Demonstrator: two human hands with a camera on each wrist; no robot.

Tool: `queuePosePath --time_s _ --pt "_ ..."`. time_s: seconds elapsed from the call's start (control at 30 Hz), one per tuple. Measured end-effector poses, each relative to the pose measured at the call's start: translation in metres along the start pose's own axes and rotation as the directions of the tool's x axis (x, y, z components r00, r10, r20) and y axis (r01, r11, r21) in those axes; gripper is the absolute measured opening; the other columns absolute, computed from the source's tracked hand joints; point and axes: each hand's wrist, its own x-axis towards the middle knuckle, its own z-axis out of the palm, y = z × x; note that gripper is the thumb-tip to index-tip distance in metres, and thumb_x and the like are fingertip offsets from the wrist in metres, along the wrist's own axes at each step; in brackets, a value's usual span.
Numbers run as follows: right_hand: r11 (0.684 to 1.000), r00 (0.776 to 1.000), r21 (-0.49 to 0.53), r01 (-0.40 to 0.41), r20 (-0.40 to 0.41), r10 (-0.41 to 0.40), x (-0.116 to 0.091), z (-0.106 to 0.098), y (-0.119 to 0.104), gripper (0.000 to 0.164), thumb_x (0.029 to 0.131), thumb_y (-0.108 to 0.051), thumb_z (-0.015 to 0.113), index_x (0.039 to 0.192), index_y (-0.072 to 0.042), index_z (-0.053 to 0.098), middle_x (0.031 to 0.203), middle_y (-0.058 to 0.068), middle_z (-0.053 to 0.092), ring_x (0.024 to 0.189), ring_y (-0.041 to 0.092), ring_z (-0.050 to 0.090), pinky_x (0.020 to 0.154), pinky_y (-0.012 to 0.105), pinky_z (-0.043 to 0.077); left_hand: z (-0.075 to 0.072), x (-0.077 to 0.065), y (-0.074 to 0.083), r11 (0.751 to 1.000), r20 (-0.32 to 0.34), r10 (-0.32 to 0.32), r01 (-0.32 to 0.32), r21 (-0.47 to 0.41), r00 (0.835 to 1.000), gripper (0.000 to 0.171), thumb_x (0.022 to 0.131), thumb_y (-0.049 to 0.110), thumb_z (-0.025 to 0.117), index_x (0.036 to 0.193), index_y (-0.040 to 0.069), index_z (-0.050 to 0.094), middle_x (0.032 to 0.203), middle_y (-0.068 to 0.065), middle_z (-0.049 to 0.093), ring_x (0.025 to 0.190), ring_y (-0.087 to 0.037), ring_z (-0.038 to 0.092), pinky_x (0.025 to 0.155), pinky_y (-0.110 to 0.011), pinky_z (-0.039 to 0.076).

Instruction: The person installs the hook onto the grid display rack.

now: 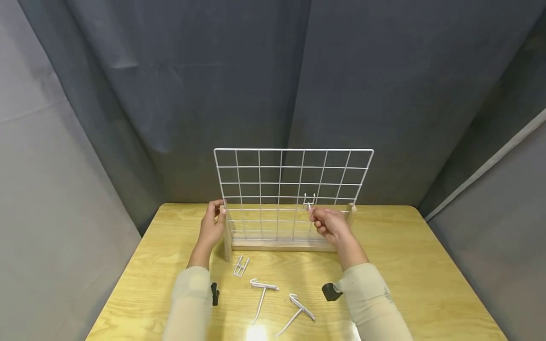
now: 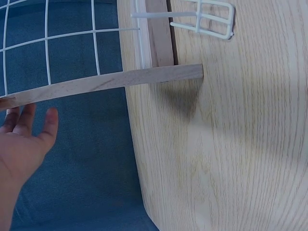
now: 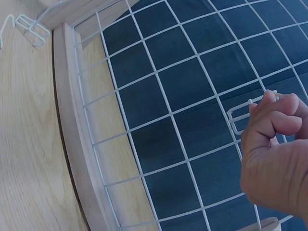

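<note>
A white wire grid panel (image 1: pixel 269 183) stands in a wooden stand (image 1: pixel 281 245) on the table. My left hand (image 1: pixel 212 226) holds the top of the stand's left post (image 2: pixel 115 81), its fingertips partly behind the wood. In the left wrist view the thumb sits slightly away from the post. With my right hand (image 1: pixel 332 225) I pinch a white wire hook (image 1: pixel 309 199) by its prong, in front of the grid's right half. Its rectangular back frame (image 3: pixel 239 118) lies close against the wires; whether it is hooked over one I cannot tell.
On the yellow wood-grain table (image 1: pixel 396 265) in front of the stand lie a white wire hook (image 1: pixel 241 266), a long-pronged hook (image 1: pixel 263 287) and another long-pronged hook (image 1: pixel 300 309). A dark curtain (image 1: pixel 239 94) hangs behind; grey cloth panels (image 1: pixel 55 189) flank the table.
</note>
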Motion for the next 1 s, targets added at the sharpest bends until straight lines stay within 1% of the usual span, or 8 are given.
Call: queuePosePath --time_s 0.13,0.33,0.47,0.63,0.7,0.8,0.9,1.0 --pt "1.0 1.0 0.012 0.007 -0.002 -0.007 0.003 -0.002 0.0 0.011 0.086 0.006 0.052 0.087 0.004 0.063 0.061 0.003 0.058 0.046 0.002 0.043 0.035 0.01 0.029 0.001 0.003 0.001 1.0 -0.018 0.003 -0.003 0.009 1.0 0.028 0.099 0.013 0.044 0.126 0.01 0.043 0.135 -0.014 0.043 0.122 -0.036 0.041 0.1 -0.049 0.035" --pt "1.0 1.0 -0.012 0.006 -0.011 -0.006 0.006 -0.003 0.002 0.016 0.086 0.005 0.053 0.077 -0.002 0.064 0.06 0.002 0.059 0.044 0.002 0.043 0.034 0.01 0.029 0.002 0.004 0.002 1.0 -0.034 0.014 -0.013 0.007 0.999 0.027 0.099 0.012 0.044 0.126 0.01 0.043 0.135 -0.015 0.043 0.122 -0.036 0.041 0.1 -0.048 0.035" --pt "1.0 1.0 -0.024 0.005 -0.013 -0.005 0.006 -0.003 0.004 0.011 0.086 0.004 0.054 0.081 0.0 0.063 0.06 0.002 0.059 0.044 0.003 0.044 0.034 0.01 0.03 0.002 0.004 0.003 1.0 -0.029 0.015 -0.015 -0.004 0.999 0.027 0.099 0.012 0.044 0.126 0.009 0.043 0.135 -0.016 0.043 0.123 -0.037 0.04 0.101 -0.048 0.034" --pt "1.0 1.0 -0.02 -0.005 0.015 0.005 0.005 -0.005 0.006 0.016 0.089 0.003 0.053 0.08 -0.002 0.065 0.061 0.001 0.059 0.045 0.002 0.044 0.034 0.01 0.03 0.002 0.003 0.002 1.0 -0.031 0.019 -0.02 -0.014 0.999 0.027 0.098 0.01 0.045 0.125 0.008 0.044 0.134 -0.017 0.044 0.122 -0.038 0.041 0.1 -0.049 0.035" --pt "1.0 0.999 0.017 -0.018 0.041 0.017 0.005 -0.006 0.008 0.019 0.09 0.002 0.051 0.079 -0.004 0.065 0.061 0.001 0.058 0.045 0.001 0.043 0.034 0.009 0.029 0.002 0.002 0.002 1.0 -0.039 0.019 -0.02 -0.014 0.999 0.027 0.098 0.009 0.045 0.125 0.008 0.045 0.134 -0.017 0.045 0.121 -0.037 0.042 0.099 -0.049 0.036" --pt "0.989 0.994 0.139 -0.059 0.102 0.045 0.006 -0.007 0.012 0.019 0.093 0.001 0.047 0.082 -0.003 0.062 0.062 0.002 0.057 0.045 0.001 0.042 0.035 0.009 0.027 0.002 0.002 0.001 1.0 -0.047 0.019 -0.02 -0.011 0.999 0.027 0.098 0.009 0.046 0.124 0.009 0.045 0.133 -0.017 0.045 0.121 -0.037 0.043 0.099 -0.049 0.037" --pt "0.951 0.98 0.283 -0.127 0.182 0.077 0.007 -0.01 0.016 0.021 0.098 -0.002 0.039 0.088 -0.002 0.058 0.063 0.002 0.055 0.046 0.0 0.038 0.038 0.008 0.024 0.001 0.001 0.001 1.0 -0.044 0.013 -0.014 -0.011 0.999 0.027 0.098 0.01 0.045 0.125 0.009 0.045 0.134 -0.016 0.045 0.121 -0.037 0.042 0.099 -0.049 0.036" --pt "0.897 0.959 0.399 -0.191 0.269 0.085 0.007 -0.013 0.021 0.027 0.101 -0.006 0.031 0.09 -0.001 0.055 0.064 0.002 0.053 0.047 0.0 0.035 0.04 0.008 0.021 0.001 0.001 0.0 1.0 -0.032 0.009 -0.009 -0.007 0.999 0.028 0.098 0.011 0.045 0.126 0.008 0.044 0.135 -0.016 0.044 0.122 -0.037 0.042 0.1 -0.049 0.035"
